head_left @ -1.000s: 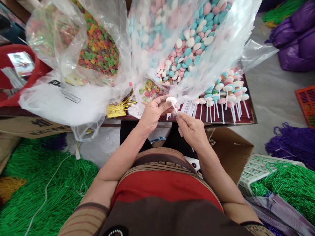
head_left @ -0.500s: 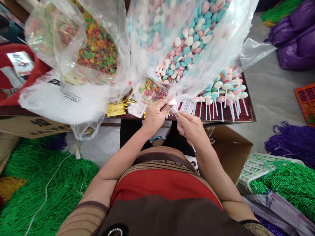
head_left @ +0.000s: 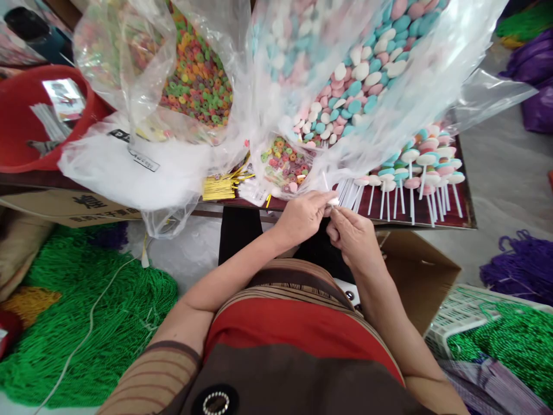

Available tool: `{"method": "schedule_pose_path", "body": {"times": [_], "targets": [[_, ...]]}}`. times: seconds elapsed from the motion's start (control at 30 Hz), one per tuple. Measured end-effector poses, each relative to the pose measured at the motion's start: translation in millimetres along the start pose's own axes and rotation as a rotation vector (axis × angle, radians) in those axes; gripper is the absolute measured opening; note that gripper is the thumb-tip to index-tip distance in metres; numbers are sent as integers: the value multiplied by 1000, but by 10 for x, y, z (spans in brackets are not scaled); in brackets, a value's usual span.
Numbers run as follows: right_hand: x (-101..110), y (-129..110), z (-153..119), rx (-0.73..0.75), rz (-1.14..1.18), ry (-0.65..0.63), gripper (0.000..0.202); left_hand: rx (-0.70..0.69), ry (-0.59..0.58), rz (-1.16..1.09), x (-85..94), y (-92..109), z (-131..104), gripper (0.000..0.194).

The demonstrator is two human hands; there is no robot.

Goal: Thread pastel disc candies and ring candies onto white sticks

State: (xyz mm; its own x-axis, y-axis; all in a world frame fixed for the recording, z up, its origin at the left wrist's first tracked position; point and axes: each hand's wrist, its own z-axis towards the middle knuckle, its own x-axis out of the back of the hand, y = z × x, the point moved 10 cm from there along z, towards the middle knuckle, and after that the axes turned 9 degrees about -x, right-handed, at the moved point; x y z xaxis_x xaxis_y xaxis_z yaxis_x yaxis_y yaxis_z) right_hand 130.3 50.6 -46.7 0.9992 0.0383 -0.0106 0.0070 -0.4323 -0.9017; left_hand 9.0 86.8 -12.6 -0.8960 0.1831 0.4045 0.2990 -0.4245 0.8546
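Your left hand (head_left: pixel 303 218), the nearer one, pinches the white sweet (head_left: pixel 333 202) at its two o'clock. Your curled right hand (head_left: pixel 355 231) is at the sweet's five o'clock; what it holds, or the sweet's long way, I can't tell.

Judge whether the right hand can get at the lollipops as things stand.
Probably yes: the lollipops lie near the right hand, on its right, with sticks uncovered, though the hand is occupied at a white candy.

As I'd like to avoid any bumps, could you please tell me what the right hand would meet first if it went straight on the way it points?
The right hand would probably first meet the white piece in the left hand; depth is unclear, so they may already touch.
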Motion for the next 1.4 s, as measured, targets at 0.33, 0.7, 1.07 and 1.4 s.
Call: {"method": "schedule_pose_path", "body": {"times": [0.33,0.7,1.07,1.4], "targets": [[55,-111,-5,22,180,8,44,134,143,388,944,-253,263,36],[75,-73,-16,18,184,16,48,377,-252,926,1049,-707,421,31],[59,18,-44,13,143,26,44,334,103,485,1273,-894,321,14],[-102,-103,-13,43,-2,-40,36,397,282,-466,1093,-856,325,19]]}}
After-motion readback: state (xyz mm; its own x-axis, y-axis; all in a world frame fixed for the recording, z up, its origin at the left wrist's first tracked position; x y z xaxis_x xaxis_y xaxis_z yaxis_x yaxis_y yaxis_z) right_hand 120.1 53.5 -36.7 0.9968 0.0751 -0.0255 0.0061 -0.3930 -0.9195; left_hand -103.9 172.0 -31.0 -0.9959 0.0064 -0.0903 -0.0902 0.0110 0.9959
